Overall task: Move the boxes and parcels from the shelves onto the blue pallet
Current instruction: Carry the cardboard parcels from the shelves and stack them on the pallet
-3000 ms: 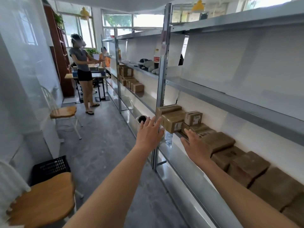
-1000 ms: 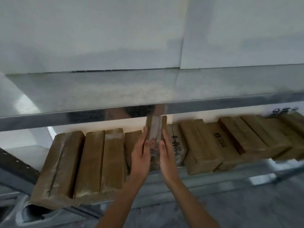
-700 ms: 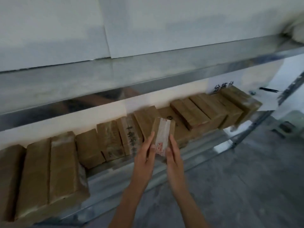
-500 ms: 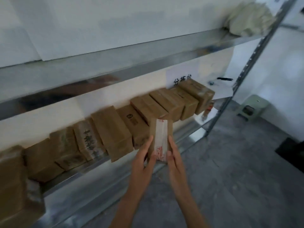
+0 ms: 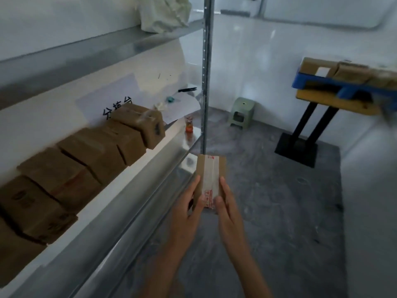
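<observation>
both hands hold a small cardboard box [image 5: 211,179] out over the grey floor [image 5: 268,211], just right of the near shelf edge. the left hand [image 5: 186,214] presses its left side and the right hand [image 5: 228,209] its right side, fingers straight along the cardboard, thumbs lying over the top face beside a strip of clear tape with red print. the box is clear of the shelf and touches nothing but the hands.

on the left, a metal shelf [image 5: 137,190] carries a row of brown parcels [image 5: 90,151] running from near left to far, the farthest one sitting on top of its neighbour. behind them a sheet of paper with black characters [image 5: 111,100] leans on the back wall, and a black pen [image 5: 187,89] lies beyond it. the upper shelf holds a pale crumpled bag [image 5: 164,12]. a steel upright [image 5: 206,74] stands between the box and the far wall.

far right, the blue pallet [image 5: 318,82] rests on a yellow-topped stand with black legs [image 5: 307,125], already bearing several brown boxes [image 5: 352,72]. a pale green stool [image 5: 242,112] sits by the far wall.
</observation>
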